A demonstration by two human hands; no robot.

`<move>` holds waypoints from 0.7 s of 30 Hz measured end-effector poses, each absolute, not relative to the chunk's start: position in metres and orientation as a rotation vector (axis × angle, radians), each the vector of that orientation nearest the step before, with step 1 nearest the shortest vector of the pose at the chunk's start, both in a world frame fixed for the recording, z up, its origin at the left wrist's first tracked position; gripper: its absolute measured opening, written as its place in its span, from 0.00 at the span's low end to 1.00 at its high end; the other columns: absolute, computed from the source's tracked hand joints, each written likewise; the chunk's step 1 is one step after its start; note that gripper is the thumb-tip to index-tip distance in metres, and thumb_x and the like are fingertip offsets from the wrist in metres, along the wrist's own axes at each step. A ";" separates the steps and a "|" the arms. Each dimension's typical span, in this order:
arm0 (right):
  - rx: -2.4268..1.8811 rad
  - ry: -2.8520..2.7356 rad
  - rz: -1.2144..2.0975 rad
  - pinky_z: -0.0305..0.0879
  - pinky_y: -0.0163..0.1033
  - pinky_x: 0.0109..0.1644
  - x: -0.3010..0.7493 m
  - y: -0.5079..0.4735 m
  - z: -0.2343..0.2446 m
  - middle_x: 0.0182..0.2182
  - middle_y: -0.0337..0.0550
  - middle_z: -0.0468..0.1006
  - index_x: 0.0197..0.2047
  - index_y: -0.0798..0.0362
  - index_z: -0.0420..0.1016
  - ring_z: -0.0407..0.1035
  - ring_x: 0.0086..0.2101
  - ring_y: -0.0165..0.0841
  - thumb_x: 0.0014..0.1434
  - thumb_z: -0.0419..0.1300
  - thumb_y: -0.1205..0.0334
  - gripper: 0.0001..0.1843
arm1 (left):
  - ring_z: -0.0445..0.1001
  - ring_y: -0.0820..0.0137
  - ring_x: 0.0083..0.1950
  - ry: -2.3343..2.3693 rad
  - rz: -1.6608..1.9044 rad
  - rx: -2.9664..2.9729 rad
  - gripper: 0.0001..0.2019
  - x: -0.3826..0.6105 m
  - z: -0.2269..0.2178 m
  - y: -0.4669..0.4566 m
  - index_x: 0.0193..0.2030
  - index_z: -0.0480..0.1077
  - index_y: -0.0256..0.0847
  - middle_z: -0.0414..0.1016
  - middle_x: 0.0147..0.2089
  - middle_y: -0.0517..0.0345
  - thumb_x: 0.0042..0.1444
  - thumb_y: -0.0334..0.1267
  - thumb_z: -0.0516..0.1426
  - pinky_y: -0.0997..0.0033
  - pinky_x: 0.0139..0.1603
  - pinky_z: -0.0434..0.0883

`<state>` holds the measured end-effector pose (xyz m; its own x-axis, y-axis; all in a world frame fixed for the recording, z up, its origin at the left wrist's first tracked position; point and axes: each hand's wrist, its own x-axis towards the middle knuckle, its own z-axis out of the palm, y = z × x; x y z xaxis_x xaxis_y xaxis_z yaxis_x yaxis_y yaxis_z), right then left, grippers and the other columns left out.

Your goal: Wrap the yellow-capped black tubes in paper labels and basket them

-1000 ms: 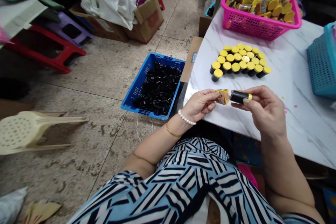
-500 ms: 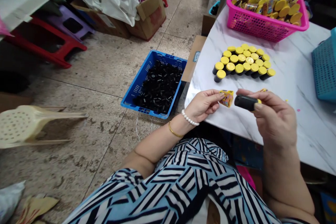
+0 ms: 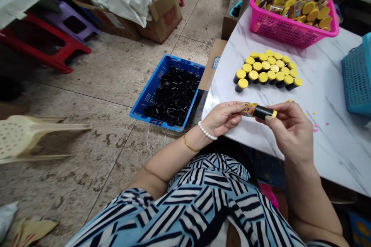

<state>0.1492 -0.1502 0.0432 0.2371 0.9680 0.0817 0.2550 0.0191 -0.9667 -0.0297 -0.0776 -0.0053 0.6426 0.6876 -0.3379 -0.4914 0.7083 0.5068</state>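
My left hand (image 3: 224, 117) pinches a printed plastic sleeve (image 3: 248, 109), yellow and red, above the table's near edge. In my right hand (image 3: 290, 126), between thumb and fingers, is a small black tube with a yellow cap (image 3: 263, 112), lying sideways with the cap to the right. The tube's left end meets the right end of the sleeve; how far it is inside I cannot tell. Beyond my hands, several yellow-capped black tubes (image 3: 263, 77) stand in close rows on the white marbled table (image 3: 324, 73).
A pink basket (image 3: 284, 32) of yellow-capped, wrapped pieces stands at the table's far side, a teal basket (image 3: 358, 81) at its right. On the floor, left of the table, is a blue crate (image 3: 145, 102) of black parts. Small pink scraps (image 3: 315, 127) lie right of my hand.
My right hand has moved left and turned the tube, bringing its black end against the sleeve. My left hand keeps its pinch on the sleeve, now stretched out toward the tube.
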 end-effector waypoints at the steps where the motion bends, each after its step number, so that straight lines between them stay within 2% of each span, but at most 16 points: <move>1: -1.458 -1.230 0.843 0.86 0.45 0.47 0.148 -0.150 0.043 0.41 0.42 0.84 0.45 0.48 0.77 0.83 0.41 0.38 0.61 0.69 0.60 0.09 | 0.61 0.86 0.18 0.551 0.690 0.393 0.07 -0.030 -0.006 -0.077 0.36 0.73 0.31 0.76 0.31 0.58 0.59 0.32 0.66 0.84 0.15 0.46; 7: -1.441 -1.218 0.863 0.87 0.45 0.46 0.147 -0.149 0.038 0.41 0.42 0.85 0.45 0.47 0.76 0.84 0.41 0.38 0.62 0.68 0.61 0.08 | 0.59 0.86 0.16 0.565 0.662 0.393 0.07 -0.031 -0.007 -0.077 0.38 0.72 0.32 0.73 0.29 0.61 0.61 0.33 0.66 0.83 0.14 0.43; 11: -1.421 -1.247 0.868 0.85 0.47 0.50 0.145 -0.152 0.045 0.45 0.44 0.86 0.45 0.47 0.77 0.84 0.44 0.39 0.61 0.69 0.63 0.09 | 0.60 0.86 0.17 0.522 0.657 0.384 0.09 -0.032 -0.007 -0.076 0.36 0.71 0.32 0.73 0.29 0.61 0.59 0.33 0.67 0.83 0.15 0.44; 15: -1.439 -1.286 0.878 0.84 0.50 0.56 0.144 -0.152 0.052 0.47 0.45 0.86 0.45 0.47 0.79 0.83 0.46 0.40 0.61 0.69 0.64 0.09 | 0.61 0.85 0.17 0.501 0.665 0.421 0.09 -0.034 -0.011 -0.078 0.37 0.71 0.32 0.75 0.32 0.58 0.60 0.35 0.66 0.82 0.15 0.46; 21: -1.481 -1.342 0.849 0.85 0.45 0.48 0.146 -0.155 0.052 0.47 0.44 0.86 0.46 0.47 0.77 0.83 0.42 0.38 0.61 0.68 0.65 0.10 | 0.62 0.84 0.17 0.481 0.683 0.421 0.12 -0.035 -0.014 -0.081 0.38 0.72 0.34 0.74 0.30 0.60 0.56 0.36 0.69 0.81 0.15 0.44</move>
